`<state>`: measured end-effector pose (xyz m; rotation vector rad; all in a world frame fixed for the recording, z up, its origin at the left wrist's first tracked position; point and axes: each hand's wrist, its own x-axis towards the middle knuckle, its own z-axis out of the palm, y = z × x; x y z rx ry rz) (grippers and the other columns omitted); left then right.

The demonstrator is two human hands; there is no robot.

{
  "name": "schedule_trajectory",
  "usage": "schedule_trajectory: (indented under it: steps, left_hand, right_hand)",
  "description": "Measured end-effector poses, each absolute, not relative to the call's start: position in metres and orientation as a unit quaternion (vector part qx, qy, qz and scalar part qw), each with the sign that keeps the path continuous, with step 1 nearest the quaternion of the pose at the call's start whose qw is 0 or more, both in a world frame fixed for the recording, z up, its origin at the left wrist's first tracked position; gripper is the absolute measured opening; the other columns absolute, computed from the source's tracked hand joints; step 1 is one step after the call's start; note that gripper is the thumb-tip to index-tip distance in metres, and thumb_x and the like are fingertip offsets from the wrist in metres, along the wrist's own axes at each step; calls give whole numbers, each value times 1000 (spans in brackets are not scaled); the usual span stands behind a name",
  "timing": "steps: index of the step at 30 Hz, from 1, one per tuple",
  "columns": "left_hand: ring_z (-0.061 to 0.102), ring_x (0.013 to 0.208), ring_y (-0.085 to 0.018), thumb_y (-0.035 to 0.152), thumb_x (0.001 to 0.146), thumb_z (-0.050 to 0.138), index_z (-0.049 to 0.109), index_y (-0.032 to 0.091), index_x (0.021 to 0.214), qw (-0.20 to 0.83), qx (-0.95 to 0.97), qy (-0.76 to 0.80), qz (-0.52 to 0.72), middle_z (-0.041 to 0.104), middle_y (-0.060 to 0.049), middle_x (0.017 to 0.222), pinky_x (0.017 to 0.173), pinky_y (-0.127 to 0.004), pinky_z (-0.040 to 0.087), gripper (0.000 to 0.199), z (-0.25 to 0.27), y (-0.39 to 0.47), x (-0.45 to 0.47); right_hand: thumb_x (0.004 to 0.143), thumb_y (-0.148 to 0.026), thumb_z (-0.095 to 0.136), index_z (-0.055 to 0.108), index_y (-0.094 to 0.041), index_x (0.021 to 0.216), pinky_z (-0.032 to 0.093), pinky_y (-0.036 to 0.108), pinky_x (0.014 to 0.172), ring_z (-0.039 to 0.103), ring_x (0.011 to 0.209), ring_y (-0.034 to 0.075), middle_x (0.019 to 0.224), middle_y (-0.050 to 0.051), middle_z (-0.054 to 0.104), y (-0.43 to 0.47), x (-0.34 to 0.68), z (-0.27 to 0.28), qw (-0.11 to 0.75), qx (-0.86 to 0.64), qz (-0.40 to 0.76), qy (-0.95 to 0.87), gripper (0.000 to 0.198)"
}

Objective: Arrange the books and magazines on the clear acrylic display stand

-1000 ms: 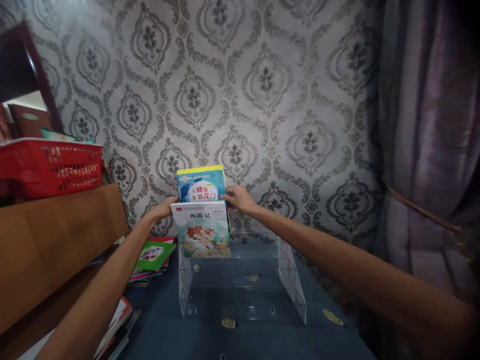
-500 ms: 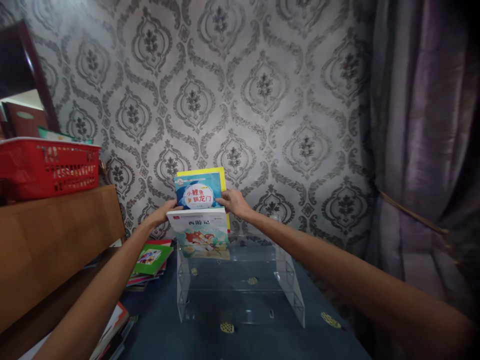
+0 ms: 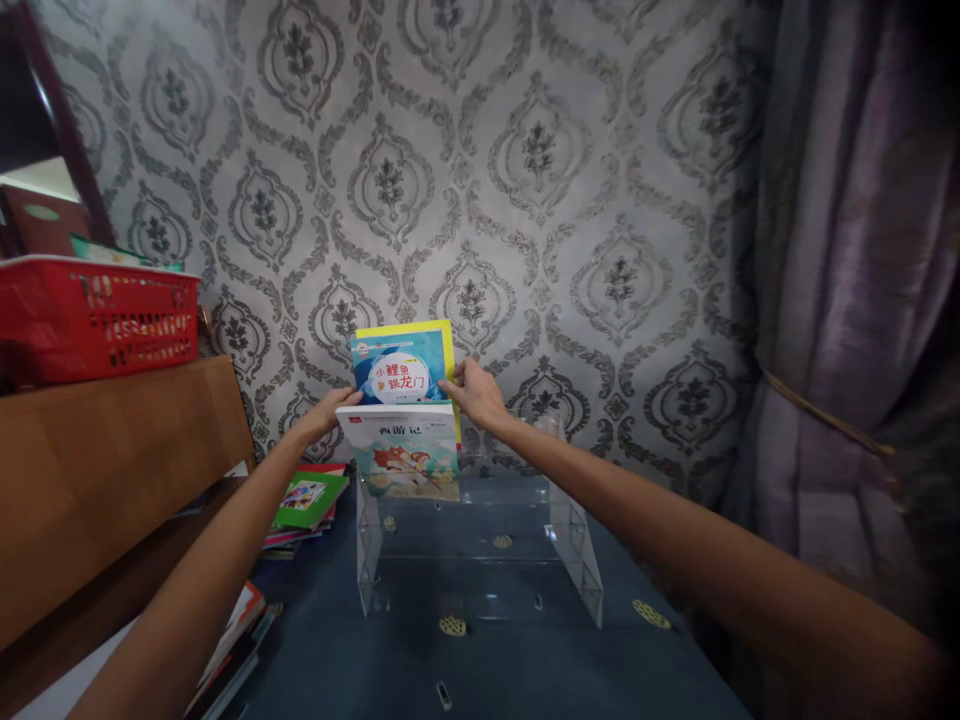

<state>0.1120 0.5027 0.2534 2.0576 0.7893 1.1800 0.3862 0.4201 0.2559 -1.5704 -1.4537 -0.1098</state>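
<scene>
A blue picture book (image 3: 397,370) with red title lettering stands upright at the left end of a clear acrylic rack (image 3: 577,545). Behind it a yellow-edged book (image 3: 448,350) shows along the top and right. A paler book (image 3: 405,455) with a painted scene leans in front and covers the blue book's lower part. My left hand (image 3: 330,413) is closed at the blue book's left edge, with its fingertips partly hidden. On the right edge, the thumb and fingers of my right hand (image 3: 478,395) pinch the same book.
Stacked books, topped by a green one (image 3: 311,500), lie left of the rack; more books (image 3: 232,640) sit nearer me. A red basket (image 3: 97,315) stands on a wooden cabinet (image 3: 120,470). Patterned wallpaper is behind, and a curtain (image 3: 847,300) hangs at right.
The view has tipped down slightly, and the rack's near part looks higher in the picture. Both hands stay at the blue book's edges, with the right hand's fingers slightly shifted.
</scene>
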Motion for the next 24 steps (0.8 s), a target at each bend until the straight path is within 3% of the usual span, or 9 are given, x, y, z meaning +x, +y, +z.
schedule_trajectory:
  steps: [3,6,13,24]
  left_hand:
    - [63,71,-19,75,73,60,65,16,88,346,726,317,503,69,-4,79,61,-28,48,61,242,489,106]
    - [66,82,-20,80,76,52,64,17,97,390,633,299,598,71,-7,89,69,-30,51,68,218,470,96]
    - [63,85,-20,69,73,68,66,19,96,374,683,281,560,70,-5,91,73,-30,52,55,178,440,92]
    - [58,70,-18,65,76,64,68,18,82,293,735,311,527,68,-3,77,62,-27,48,48,190,454,111]
  right_hand:
    - [92,-39,56,52,-22,93,48,27,64,62,77,19,83,3,63,408,384,248,549,-580,26,-601,18]
    - [96,-49,42,48,-23,88,51,27,63,62,77,18,84,3,59,385,379,228,609,-478,82,-628,28]
    - [93,-53,40,55,-21,102,51,32,75,59,86,21,94,6,61,351,372,189,572,-412,87,-704,37]
    - [89,-42,50,58,-20,85,46,28,68,58,75,19,81,4,64,377,373,192,533,-471,56,-701,25]
